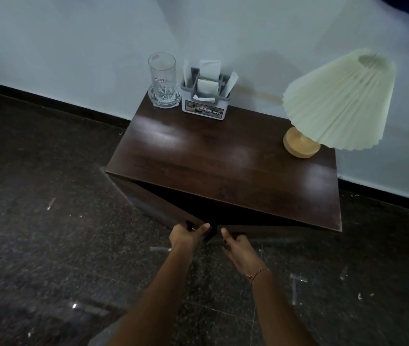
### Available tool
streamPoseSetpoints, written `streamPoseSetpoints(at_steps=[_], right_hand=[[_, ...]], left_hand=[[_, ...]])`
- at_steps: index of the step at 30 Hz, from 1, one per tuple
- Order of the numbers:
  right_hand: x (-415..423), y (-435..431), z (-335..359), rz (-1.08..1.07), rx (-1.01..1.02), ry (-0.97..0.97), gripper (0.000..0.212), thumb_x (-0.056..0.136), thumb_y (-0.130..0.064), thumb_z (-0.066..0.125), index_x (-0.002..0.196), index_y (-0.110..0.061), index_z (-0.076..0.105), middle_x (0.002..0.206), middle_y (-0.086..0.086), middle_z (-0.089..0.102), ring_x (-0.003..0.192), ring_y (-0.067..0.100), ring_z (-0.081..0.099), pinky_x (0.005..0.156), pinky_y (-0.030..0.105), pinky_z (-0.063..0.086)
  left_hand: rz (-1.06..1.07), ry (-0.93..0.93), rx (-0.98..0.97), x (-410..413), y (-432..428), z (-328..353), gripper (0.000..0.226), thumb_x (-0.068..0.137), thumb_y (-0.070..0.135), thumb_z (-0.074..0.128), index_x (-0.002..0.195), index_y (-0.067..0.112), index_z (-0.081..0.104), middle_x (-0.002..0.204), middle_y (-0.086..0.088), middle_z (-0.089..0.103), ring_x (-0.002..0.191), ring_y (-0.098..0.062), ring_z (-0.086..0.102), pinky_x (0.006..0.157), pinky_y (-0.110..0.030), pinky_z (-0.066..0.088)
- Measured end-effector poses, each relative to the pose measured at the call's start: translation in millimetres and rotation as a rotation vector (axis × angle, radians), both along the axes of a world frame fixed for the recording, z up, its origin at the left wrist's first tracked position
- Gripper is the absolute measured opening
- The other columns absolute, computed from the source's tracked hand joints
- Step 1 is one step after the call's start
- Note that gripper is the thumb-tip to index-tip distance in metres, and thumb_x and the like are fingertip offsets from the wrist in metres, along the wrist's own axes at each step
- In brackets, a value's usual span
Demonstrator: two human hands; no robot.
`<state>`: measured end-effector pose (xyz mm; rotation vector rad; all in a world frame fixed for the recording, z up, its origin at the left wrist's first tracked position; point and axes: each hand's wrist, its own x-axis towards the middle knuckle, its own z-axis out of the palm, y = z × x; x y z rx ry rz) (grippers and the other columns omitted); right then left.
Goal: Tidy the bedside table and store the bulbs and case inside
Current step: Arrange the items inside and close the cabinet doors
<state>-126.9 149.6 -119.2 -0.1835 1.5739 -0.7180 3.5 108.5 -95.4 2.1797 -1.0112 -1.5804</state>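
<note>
Bedside table (pixel 223 166), left hand (pixel 186 237), right hand (pixel 238 248) gripping

Beyond the left hand (pixel 186 237) and right hand (pixel 238 245) the tabletop (pixel 223 166) lies open; farther ahead-left stand a glass (pixel 162 79) and paper holder (pixel 204 96), ahead-right a lamp (pixel 333 103). Between the hands, left door (pixel 153 203) and right door (pixel 260 230) part on a dark gap.

Cabinet interior (pixel 213 211) beneath the worktop (pixel 210 156): in deep shadow, contents not discernible. Fingertips of the left hand (pixel 187 236) and right hand (pixel 238 247) curl out of sight round the doors (pixel 153 207). Both forearms are cut off by the lower edge. Lamp shade (pixel 335 101): pleats blurred, hiding the lamp above its wooden base (pixel 300 146). Sticker on the glass (pixel 162 81): too small to read.
</note>
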Motion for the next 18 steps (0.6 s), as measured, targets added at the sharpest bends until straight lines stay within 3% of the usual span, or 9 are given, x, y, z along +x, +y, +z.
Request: streamPoseSetpoints(at_steps=[3, 9, 14, 18], right_hand=[[2, -4, 4, 0.019, -0.037, 0.021, 0.059, 0.093, -0.030, 0.048, 0.142, -0.012, 0.021, 0.146, 0.007, 0.033, 0.132, 0.025, 0.037, 0.102, 0.034, 0.040], [-4, -4, 1, 0.095, -0.067, 0.006, 0.064, 0.093, -0.035, 0.046, 0.144, -0.013, 0.016, 0.148, 0.006, 0.030, 0.134, 0.022, 0.036, 0.103, 0.032, 0.039], [-11, -8, -3, 0.017, -0.084, -0.040, 0.044, 0.097, -0.015, 0.040, 0.139, -0.009, 0.029, 0.149, 0.007, 0.033, 0.136, 0.022, 0.034, 0.105, 0.033, 0.037], [-15, -16, -3, -0.016, -0.039, -0.047, 0.041, 0.097, -0.001, 0.033, 0.138, -0.008, 0.031, 0.144, 0.011, 0.040, 0.134, 0.023, 0.038, 0.107, 0.034, 0.036]], left_hand=[[-0.004, -0.009, 0.016, -5, -5, 0, 0.044, 0.075, 0.035, 0.074, 0.100, 0.000, 0.068, 0.103, -0.020, 0.071, 0.098, -0.033, 0.065, 0.077, -0.034, 0.049], [0.064, 0.010, -0.003, -13, -7, -2, 0.039, 0.076, 0.034, 0.073, 0.097, 0.001, 0.068, 0.101, -0.021, 0.070, 0.098, -0.034, 0.064, 0.071, -0.030, 0.042], [0.092, 0.007, 0.009, -18, -14, -3, 0.043, 0.075, 0.034, 0.074, 0.099, -0.001, 0.066, 0.102, -0.023, 0.069, 0.099, -0.037, 0.063, 0.083, -0.041, 0.052], [0.039, -0.040, 0.013, -19, -25, -5, 0.051, 0.073, 0.039, 0.074, 0.099, -0.004, 0.068, 0.101, -0.024, 0.069, 0.099, -0.038, 0.063, 0.085, -0.043, 0.052]])
